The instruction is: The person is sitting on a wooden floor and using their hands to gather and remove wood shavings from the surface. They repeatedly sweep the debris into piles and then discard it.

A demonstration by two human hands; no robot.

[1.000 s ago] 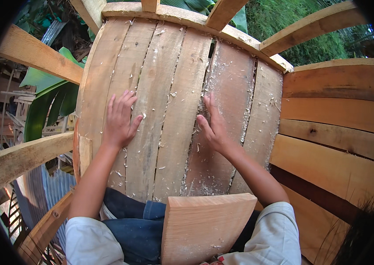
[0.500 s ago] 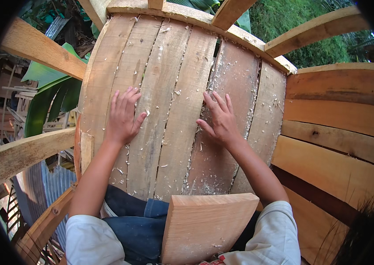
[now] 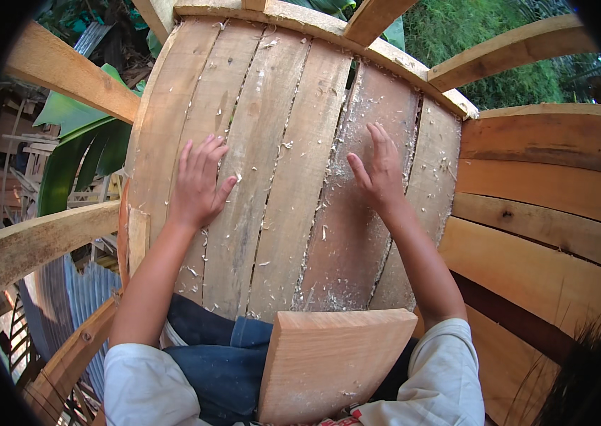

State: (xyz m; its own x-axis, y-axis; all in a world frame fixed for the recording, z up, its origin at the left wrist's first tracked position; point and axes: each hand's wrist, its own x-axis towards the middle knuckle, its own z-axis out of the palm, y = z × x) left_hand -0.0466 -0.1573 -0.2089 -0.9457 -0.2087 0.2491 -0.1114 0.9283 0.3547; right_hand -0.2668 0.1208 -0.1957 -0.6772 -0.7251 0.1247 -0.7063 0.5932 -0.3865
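Note:
My left hand [image 3: 199, 183] lies palm down on the pale floor planks [image 3: 243, 213], its fingers stretched out and holding nothing. Over the reddish plank [image 3: 346, 248] on the right is my right hand [image 3: 380, 170], open, thumb apart from the fingers; whether it touches the wood I cannot tell. Wood shavings [image 3: 287, 145] are scattered across the planks and gather along the gaps. A smooth, thick wooden board [image 3: 332, 362] leans upright against my body, between my arms and in front of my legs, with neither hand on it.
Slatted wooden boards [image 3: 534, 206] form a wall on the right. Angled timber beams [image 3: 73, 71] rise at the left and beyond the far edge rail [image 3: 321, 28]. Large green leaves [image 3: 80, 163] and corrugated metal sheets [image 3: 91, 326] lie outside on the left.
My right hand has moved to the right and slightly away from me across the reddish plank, its fingers closer together. The left hand has stayed in place.

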